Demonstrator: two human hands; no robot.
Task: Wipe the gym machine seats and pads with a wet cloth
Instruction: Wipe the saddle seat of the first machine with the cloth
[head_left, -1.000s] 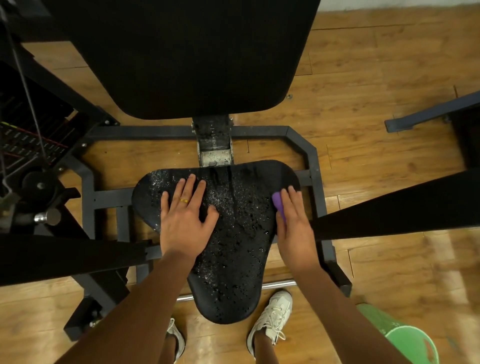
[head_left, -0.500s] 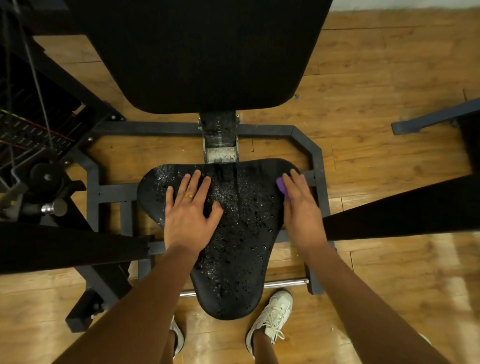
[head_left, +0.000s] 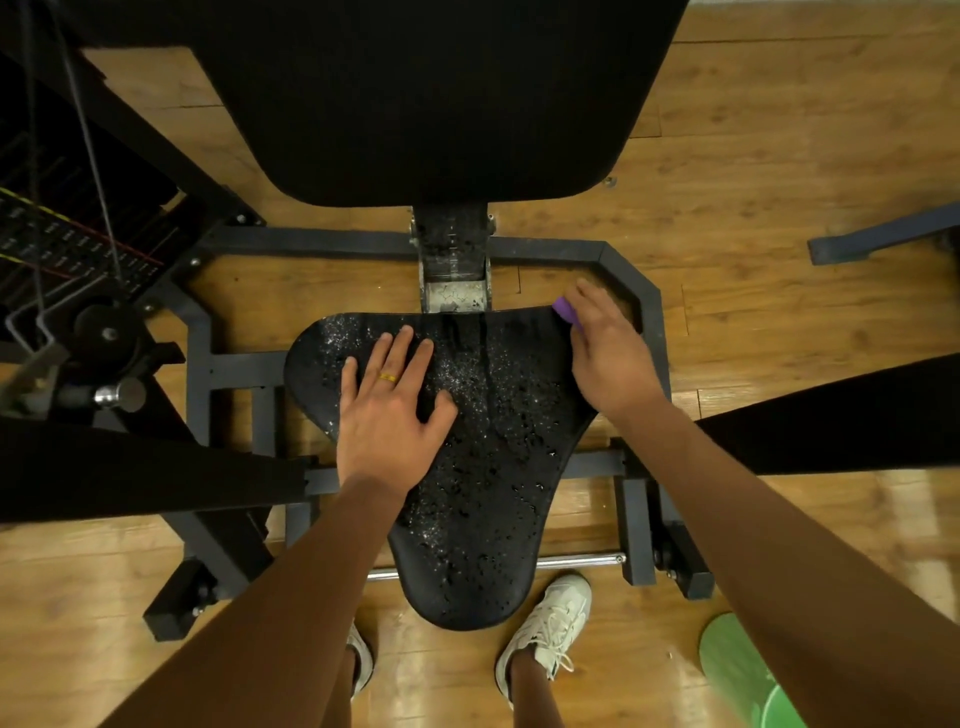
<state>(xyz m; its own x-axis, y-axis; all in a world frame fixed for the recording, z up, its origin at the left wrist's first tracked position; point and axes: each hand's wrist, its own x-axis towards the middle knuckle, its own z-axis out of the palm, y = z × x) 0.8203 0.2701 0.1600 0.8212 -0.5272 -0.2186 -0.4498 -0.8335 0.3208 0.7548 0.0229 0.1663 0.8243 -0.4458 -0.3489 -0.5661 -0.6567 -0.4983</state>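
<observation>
My right hand (head_left: 608, 358), curled over the purple cloth (head_left: 566, 310), has slid to the seat's (head_left: 493, 467) far corner; my left hand (head_left: 387, 421) lies spread flat. Droplets remain mid-seat.

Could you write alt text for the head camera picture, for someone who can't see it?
Seen from above, a person's left hand lies flat on a wet black gym seat, while the right hand covers a purple cloth at the seat's far right corner.

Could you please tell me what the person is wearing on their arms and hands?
The left forearm and right forearm are bare: no sleeves, gloves or watch in view. The left hand wears a thin gold-coloured ring on one finger; the right hand shows no ring.
</observation>
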